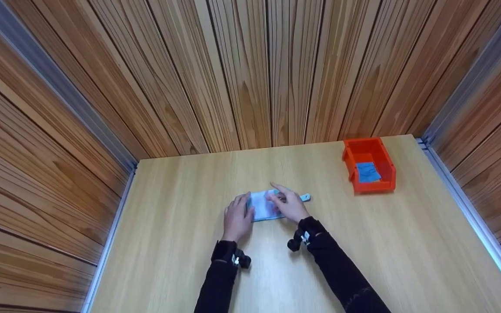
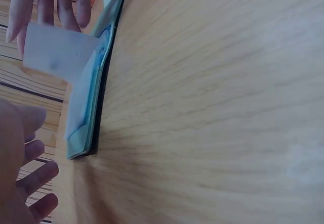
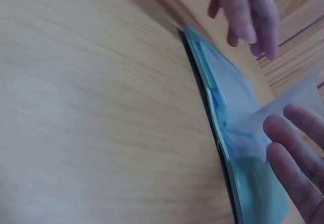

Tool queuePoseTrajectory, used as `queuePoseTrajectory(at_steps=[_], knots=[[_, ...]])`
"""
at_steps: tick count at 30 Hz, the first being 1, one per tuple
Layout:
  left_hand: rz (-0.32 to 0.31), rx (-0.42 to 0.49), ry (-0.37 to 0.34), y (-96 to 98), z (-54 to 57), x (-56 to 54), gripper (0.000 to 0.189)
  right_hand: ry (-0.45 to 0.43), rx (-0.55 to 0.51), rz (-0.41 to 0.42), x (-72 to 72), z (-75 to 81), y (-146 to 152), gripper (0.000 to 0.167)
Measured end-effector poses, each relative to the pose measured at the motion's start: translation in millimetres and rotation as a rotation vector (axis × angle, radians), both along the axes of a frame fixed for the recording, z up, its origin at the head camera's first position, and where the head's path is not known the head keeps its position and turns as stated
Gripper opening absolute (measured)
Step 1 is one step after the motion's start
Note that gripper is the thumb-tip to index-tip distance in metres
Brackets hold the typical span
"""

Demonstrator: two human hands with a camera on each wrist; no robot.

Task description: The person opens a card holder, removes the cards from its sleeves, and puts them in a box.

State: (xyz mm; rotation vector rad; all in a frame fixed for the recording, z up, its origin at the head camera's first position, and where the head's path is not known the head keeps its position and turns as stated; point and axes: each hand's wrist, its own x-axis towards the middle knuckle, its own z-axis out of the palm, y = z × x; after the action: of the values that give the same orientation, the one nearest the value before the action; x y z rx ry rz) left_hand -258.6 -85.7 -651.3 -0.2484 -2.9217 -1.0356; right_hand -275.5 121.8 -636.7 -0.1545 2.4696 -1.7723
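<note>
A flat teal wallet-like holder [image 1: 260, 205] lies open on the table, with dark material under its edge and pale sheets inside. Its short strap tab [image 1: 306, 197] sticks out at the right. From its middle a translucent sheet [image 2: 55, 52] stands up, leaning near the fingers of my right hand [image 1: 292, 205]. Those fingers are loosely spread; no clear pinch on the sheet shows. My left hand [image 1: 236, 218] is by the holder's left end, its fingers relaxed with nothing in them. In the left wrist view a gap shows between that hand and the holder.
An orange bin [image 1: 374, 187] stands at the back right of the wooden table [image 1: 181, 195], holding a flat blue piece [image 1: 367, 172]. Wood-plank walls [image 1: 246, 78] and metal rails [image 1: 476, 221] bound the table.
</note>
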Motion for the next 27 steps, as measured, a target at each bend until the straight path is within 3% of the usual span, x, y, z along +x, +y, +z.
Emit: queuePoseTrajectory(at_steps=[8,13,19,27], knots=[[-0.024,-0.025,0.06,4.1,-3.3,1.4,0.049,-0.004,0.13,0.1,7.0,-1.7,-13.5,0.047],[-0.072,-0.103,0.056,6.5,-9.6,4.4,0.048,-0.006,0.12,0.122,7.4,-3.2,-15.0,0.043],[-0.076,-0.148,0.073,6.8,-12.9,4.7,0.046,0.002,0.126,0.156,6.6,-6.9,-11.7,0.04],[-0.087,-0.118,0.021,5.8,-11.0,1.6,0.047,0.101,0.331,0.057,4.3,-4.1,6.8,0.034]])
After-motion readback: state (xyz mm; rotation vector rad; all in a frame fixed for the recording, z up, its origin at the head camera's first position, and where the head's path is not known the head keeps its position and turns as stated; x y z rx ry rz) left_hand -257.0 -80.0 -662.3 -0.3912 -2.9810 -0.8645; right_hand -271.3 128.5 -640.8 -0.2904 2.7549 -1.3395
